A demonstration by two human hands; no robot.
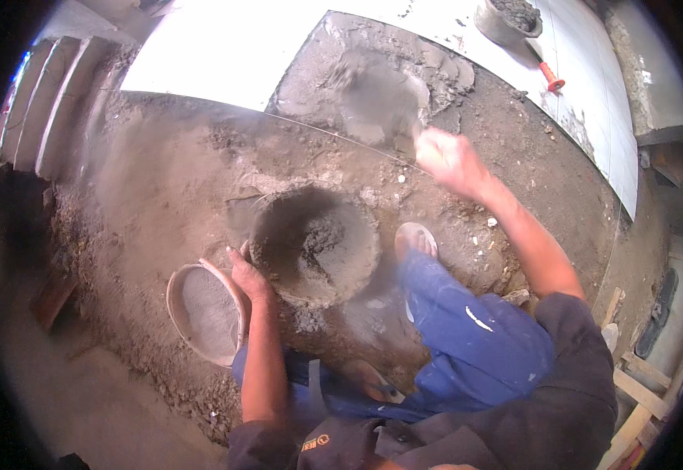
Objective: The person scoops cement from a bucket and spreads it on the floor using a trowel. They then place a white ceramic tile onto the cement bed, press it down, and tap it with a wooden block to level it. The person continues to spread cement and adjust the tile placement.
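Note:
My left hand (249, 276) grips the left rim of a round tub (366, 262) with wet grey mortar (322, 243) in its bottom. Close by that hand, a smaller round pan (175, 309) of fine grey powder (210, 309) stands tilted. My right arm reaches forward, and my right hand (453, 163) is closed around the handle of what looks like a trowel (388, 98). Its blade is smeared by motion over a bed of wet mortar (310, 66) beside the white tiles (208, 55).
A taut string (334, 135) runs along the tile edge over the dirt floor (153, 172). On the tiles at the far right are a bucket of mortar (506, 23) and an orange-handled tool (551, 78). Steps (67, 102) rise at far left; wood pieces (643, 392) lie at right.

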